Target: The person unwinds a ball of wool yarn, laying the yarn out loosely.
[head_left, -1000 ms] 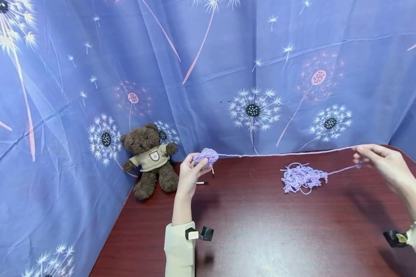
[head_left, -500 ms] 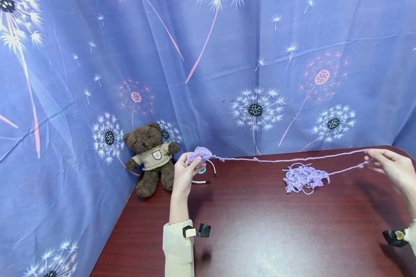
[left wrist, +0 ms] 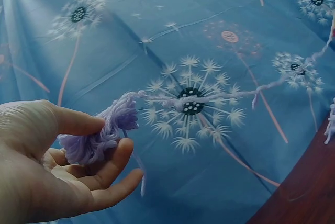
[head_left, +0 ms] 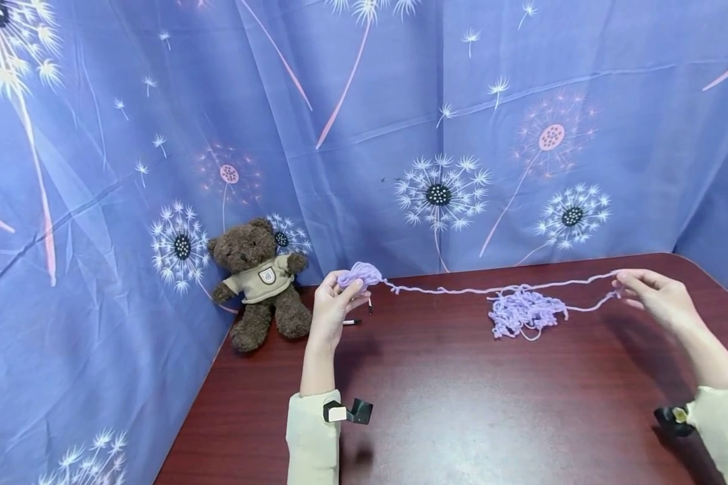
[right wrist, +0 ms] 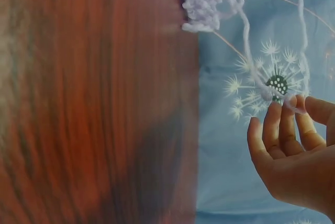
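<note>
So both hands are up over the table [head_left: 461, 411], spread wide apart. The left hand [head_left: 330, 306] has a small lilac yarn bundle [head_left: 360, 273] pinched between thumb and fingers, with a loose tail of yarn dangling under it in the left wrist view. The right hand [head_left: 658, 293] is pinching the other end of the yarn strand [head_left: 441, 291], thumb against fingertips. That strand runs between them with a bit of sag and a few little knots or bumps along it. A second length goes from the right hand's fingertips down to the tangled yarn pile [head_left: 526, 312].

The pile sits close to the table's back edge, nearer the right hand than the left. From the head view the strand passes right across its far side; can't tell whether they touch. There's a decent stretch of tabletop in front of the pile, between the two forearms, so plenty of room on the near side and way less at the back, where the blue dandelion-print curtain [head_left: 364, 168] hangs just past the edge.

Tightest spot is the left: a brown teddy bear [head_left: 261, 283] sits in that back corner just beside the left hand, and a white black-tipped cord [head_left: 352, 322] lies near that wrist.
</note>
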Tool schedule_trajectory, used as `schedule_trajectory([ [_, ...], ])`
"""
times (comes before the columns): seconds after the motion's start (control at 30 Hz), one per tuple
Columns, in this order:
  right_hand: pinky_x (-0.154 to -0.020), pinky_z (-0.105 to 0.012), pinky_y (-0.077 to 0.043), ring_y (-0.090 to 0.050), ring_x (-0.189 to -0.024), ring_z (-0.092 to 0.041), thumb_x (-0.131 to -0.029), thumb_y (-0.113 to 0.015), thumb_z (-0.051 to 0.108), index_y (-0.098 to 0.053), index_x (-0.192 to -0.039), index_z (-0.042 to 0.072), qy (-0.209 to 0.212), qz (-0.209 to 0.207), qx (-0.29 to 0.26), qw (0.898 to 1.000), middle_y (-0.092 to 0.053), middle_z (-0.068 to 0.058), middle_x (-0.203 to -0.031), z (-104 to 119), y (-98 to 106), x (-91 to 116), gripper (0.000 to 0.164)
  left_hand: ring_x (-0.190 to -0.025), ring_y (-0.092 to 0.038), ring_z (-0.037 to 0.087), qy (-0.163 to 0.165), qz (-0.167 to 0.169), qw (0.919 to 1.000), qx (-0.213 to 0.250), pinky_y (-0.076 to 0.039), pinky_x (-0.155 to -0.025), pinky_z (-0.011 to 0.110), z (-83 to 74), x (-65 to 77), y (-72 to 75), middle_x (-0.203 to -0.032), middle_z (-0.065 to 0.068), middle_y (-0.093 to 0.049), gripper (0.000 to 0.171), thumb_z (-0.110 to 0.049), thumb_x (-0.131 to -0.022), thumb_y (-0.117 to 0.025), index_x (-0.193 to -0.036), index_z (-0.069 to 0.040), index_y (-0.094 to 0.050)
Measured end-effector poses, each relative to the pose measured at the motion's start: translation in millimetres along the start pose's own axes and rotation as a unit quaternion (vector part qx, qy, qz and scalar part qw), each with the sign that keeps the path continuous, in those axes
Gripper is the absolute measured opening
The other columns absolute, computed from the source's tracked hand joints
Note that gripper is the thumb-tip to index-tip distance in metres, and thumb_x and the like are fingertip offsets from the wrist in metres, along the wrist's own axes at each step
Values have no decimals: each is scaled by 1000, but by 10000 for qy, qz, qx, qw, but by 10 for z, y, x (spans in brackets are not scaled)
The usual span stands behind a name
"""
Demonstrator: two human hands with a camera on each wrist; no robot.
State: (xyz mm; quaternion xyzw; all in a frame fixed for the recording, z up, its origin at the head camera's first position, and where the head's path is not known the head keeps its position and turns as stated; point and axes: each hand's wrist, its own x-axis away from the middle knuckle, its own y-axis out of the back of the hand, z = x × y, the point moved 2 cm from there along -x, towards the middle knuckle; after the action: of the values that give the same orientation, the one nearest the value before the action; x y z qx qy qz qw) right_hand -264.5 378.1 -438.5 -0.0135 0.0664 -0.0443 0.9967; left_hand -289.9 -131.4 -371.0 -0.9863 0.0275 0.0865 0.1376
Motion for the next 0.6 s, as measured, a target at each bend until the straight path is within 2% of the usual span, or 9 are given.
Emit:
schedule_trajectory([
  [0.13, -63, -7, -52, -63, -74, 15, -100, -52, 12, -68, -92, 41, 270, -56, 882, 9957, -67, 32, -82, 4, -120, -1, 34, -67, -68, 9, 61, 132, 9999, -21, -60, -72, 25, 35, 6, -64, -79, -4, -66, 14, 6, -92, -56, -100, -5, -53],
  [0.27, -60, -6, -49, -58, -70, 17, -99, -55, 17, -60, -92, 48, 523, -174, 1963, 9790, -59, 42, -82, 38, -373, -20, 32, -66, -67, 8, 105, 252, 9996, -14, -59, -70, 24, 54, 2, -106, -79, -6, -67, 15, 7, -92, -54, -99, -6, -52],
  [0.33, -61, -8, -49, -57, -70, 17, -99, -56, 21, -61, -94, 45, 623, -187, 2405, 9685, -55, 44, -81, 61, -549, -35, 25, -65, -67, 8, 122, 243, 9996, -4, -59, -69, 24, 60, -3, -114, -78, -6, -67, 16, 8, -92, -54, -98, -7, -51],
  [0.4, -62, -11, -49, -56, -70, 15, -98, -57, 25, -67, -101, 31, 690, -135, 2696, 9604, -54, 43, -81, 89, -741, -54, 12, -65, -67, 9, 130, 230, 9997, 18, -59, -70, 24, 63, -7, -117, -78, -6, -66, 16, 8, -92, -53, -99, -7, -51],
  [0.47, -65, -12, -48, -54, -74, 16, -98, -57, 27, -68, -109, 15, 831, -86, 2900, 9534, -60, 34, -85, 130, -950, -70, 19, -66, -67, 9, 133, 237, 9996, 16, -59, -70, 24, 59, -5, -122, -79, -5, -66, 16, 8, -92, -54, -100, -6, -51],
  [0.53, -67, -14, -47, -52, -77, 16, -98, -57, 27, -65, -116, 3, 1014, 8, 3070, 9463, -70, 16, -92, 174, -1185, -82, 31, -67, -67, 9, 138, 285, 9995, -7, -59, -71, 24, 61, 0, -126, -80, -5, -66, 15, 7, -92, -54, -101, -5, -52],
  [0.6, -72, -15, -46, -50, -80, 18, -98, -58, 25, -65, -116, 1, 1246, 129, 3161, 9404, -73, -3, -101, 211, -1447, -78, 31, -67, -67, 9, 158, 317, 9994, -34, -60, -71, 24, 69, 9, -133, -81, -5, -66, 15, 7, -92, -54, -102, -4, -52],
])
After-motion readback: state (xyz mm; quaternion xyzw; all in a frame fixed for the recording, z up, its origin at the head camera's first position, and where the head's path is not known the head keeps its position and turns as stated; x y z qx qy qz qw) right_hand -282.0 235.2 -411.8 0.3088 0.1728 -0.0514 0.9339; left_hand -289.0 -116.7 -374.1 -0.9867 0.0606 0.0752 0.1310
